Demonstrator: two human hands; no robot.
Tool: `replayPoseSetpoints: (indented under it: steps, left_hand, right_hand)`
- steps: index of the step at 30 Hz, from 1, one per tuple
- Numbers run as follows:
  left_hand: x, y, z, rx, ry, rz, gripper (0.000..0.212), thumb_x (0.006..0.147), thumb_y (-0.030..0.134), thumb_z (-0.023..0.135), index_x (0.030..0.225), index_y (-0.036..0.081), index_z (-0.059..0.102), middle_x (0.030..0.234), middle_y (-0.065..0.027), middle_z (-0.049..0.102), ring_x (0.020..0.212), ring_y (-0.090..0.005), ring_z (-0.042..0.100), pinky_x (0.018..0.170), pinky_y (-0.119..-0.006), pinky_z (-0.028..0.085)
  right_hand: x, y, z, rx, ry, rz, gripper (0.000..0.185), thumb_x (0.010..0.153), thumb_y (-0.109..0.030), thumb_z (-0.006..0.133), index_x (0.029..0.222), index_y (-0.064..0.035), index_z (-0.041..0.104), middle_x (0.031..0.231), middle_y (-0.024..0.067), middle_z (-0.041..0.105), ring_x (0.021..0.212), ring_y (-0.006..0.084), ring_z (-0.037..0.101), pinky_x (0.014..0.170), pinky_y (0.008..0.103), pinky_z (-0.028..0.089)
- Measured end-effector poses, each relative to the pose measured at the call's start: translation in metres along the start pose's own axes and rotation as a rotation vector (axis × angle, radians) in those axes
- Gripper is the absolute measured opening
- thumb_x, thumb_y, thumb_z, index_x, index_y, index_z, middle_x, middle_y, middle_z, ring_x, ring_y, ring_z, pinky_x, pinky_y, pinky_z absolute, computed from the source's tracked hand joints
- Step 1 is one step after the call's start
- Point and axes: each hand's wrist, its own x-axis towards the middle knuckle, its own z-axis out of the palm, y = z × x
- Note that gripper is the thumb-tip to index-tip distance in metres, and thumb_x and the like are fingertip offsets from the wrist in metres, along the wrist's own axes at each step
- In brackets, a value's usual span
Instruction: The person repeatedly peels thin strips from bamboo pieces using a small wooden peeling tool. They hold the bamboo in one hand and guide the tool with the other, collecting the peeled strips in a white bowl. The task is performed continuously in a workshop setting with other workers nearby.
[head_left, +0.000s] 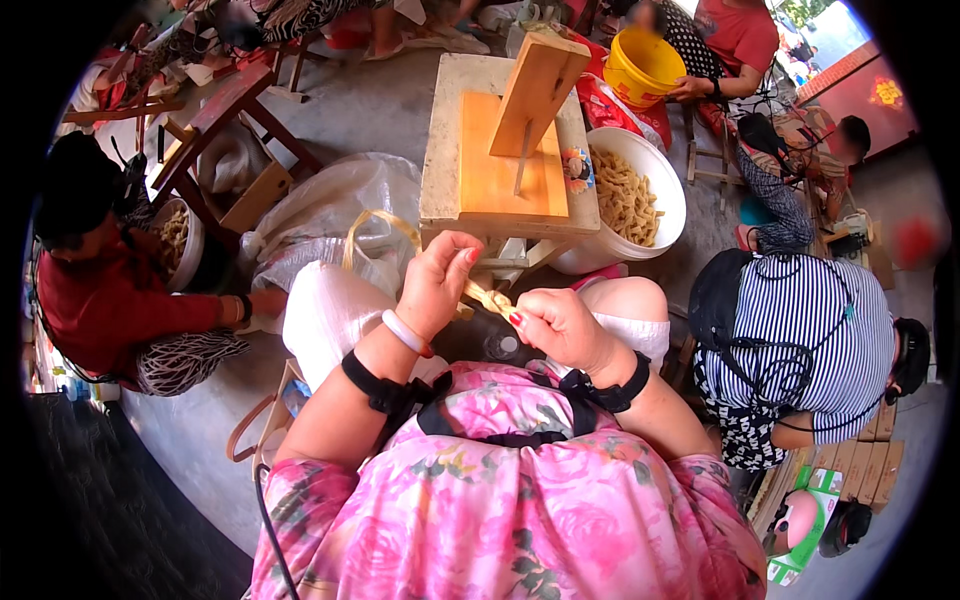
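Between my hands runs a pale yellow band (491, 299), twisted or knotted at its middle; its material I cannot tell. My left hand (435, 281) pinches it at one side, and a loop of the same band rises behind that hand. On the other side, my right hand (561, 324) grips its end in closed fingers. Just beyond stands a small wooden bench (442, 150) bearing an orange-brown board (480, 187). A thick wooden plank (538, 94) leans above the board, with a thin rod (523, 161) beneath it.
A white bucket (675, 195) of short yellowish pieces (624, 199) stands right of the bench. Clear plastic sheeting (360, 187) lies to the left. People sit close on both sides, one in a red top (112, 300), another in stripes (817, 337). A yellow bucket (637, 67) is farther off.
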Motion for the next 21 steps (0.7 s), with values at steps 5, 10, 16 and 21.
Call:
replayPoseSetpoints:
  steps: [5,10,16,21]
  left_hand:
    - [-0.003,0.017,0.004,0.060,-0.040,0.066,0.013,0.097,0.009,0.054,0.106,0.003,0.062,0.079,0.0003,0.059,0.071,-0.0063,0.048,0.065,-0.022,0.043]
    - [-0.006,0.023,0.011,0.041,-0.016,0.124,0.013,0.096,0.011,0.058,0.106,0.004,0.061,0.079,-0.0086,0.063,0.072,-0.0114,0.057,0.067,-0.027,0.048]
    - [0.013,0.023,-0.001,-0.271,-0.234,-0.255,0.016,0.098,0.019,0.055,0.102,0.005,0.061,0.076,0.0031,0.056,0.066,-0.0053,0.047,0.059,-0.021,0.040]
    - [0.046,0.032,-0.038,-0.161,-0.593,-0.329,0.022,0.097,0.025,0.057,0.092,0.005,0.063,0.069,0.0063,0.049,0.063,-0.0035,0.042,0.057,-0.019,0.034]
  right_hand:
    - [0.013,0.012,-0.001,-0.096,0.249,-0.101,0.021,0.087,-0.018,0.063,0.100,-0.0024,0.056,0.080,0.0159,0.060,0.076,0.0324,0.063,0.065,0.0396,0.049]
    - [0.018,-0.004,0.004,-0.399,0.200,-0.192,0.020,0.078,-0.007,0.067,0.092,-0.0044,0.053,0.078,0.0141,0.060,0.072,0.0331,0.061,0.064,0.0398,0.049]
    - [0.016,0.002,-0.006,-0.336,0.337,-0.148,0.015,0.077,-0.001,0.063,0.085,-0.0049,0.051,0.071,0.0152,0.058,0.068,0.0374,0.060,0.060,0.0434,0.047]
    - [0.026,0.008,-0.037,-0.369,0.396,-0.183,0.012,0.080,0.000,0.058,0.091,-0.0037,0.057,0.084,0.0156,0.058,0.077,0.0344,0.060,0.065,0.0380,0.049]
